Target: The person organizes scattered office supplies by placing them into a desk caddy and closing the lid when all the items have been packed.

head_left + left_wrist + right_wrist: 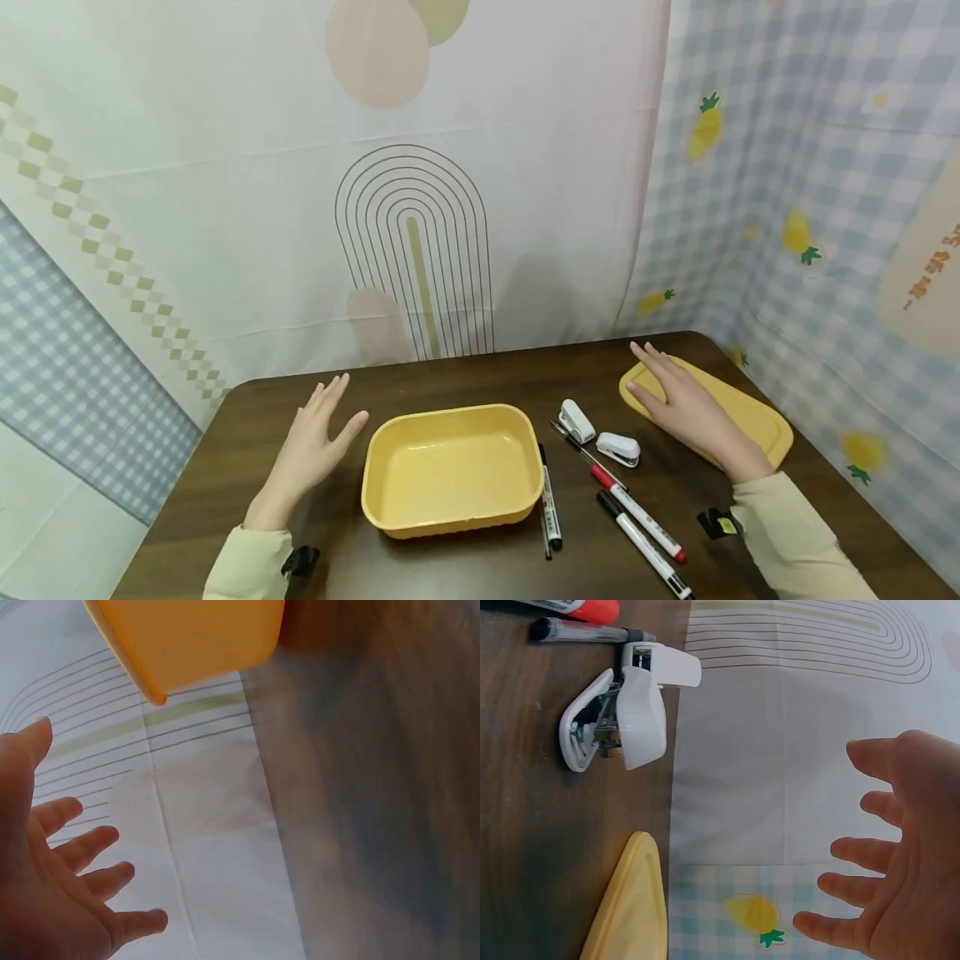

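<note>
Brown table point(465, 383), arch-printed cloth point(525, 208) — checked cloth point(757, 167) with orange marks point(933, 265), perhaps lettering

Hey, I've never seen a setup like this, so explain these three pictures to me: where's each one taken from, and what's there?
There's no machine, just a person's bare left hand and right hand. The wide picture comes from a camera worn on the head; the two close ones come from cameras on each wrist. On the dark table are an open yellow box, a flat yellow lid, two white staplers, and several pens and markers. Neither hand holds anything; both have fingers outstretched.
</note>
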### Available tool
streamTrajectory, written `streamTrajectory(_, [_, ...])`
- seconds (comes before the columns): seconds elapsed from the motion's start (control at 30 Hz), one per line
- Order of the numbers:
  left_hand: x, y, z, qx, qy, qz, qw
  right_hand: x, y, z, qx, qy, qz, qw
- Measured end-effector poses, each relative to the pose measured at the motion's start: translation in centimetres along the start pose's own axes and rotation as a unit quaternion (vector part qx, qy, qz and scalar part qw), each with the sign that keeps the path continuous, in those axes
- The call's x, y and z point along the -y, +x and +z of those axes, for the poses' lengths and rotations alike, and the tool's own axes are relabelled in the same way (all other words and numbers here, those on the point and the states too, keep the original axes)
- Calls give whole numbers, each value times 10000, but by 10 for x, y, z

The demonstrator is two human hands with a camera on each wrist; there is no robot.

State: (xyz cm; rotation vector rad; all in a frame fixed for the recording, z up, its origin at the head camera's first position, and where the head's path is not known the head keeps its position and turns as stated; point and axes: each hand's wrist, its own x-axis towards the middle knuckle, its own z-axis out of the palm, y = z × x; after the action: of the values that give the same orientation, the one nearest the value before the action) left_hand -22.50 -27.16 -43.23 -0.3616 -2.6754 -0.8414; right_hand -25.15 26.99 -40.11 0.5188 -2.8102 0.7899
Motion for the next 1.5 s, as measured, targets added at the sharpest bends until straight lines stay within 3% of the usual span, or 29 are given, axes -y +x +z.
streamTrajectory(0.27, [-1, -18, 8, 311, -266, -264, 9988, -4, -8, 10, -42, 178, -21, 9998])
streamTrajectory(0.7, [2, -36, 16, 587, -315, -289, 9974, -10, -20, 24, -156, 262, -227, 9993])
streamTrajectory(1.5, [-6, -39, 25, 992, -1037, -324, 9891, -20, -29, 35, 88, 239, -254, 9994])
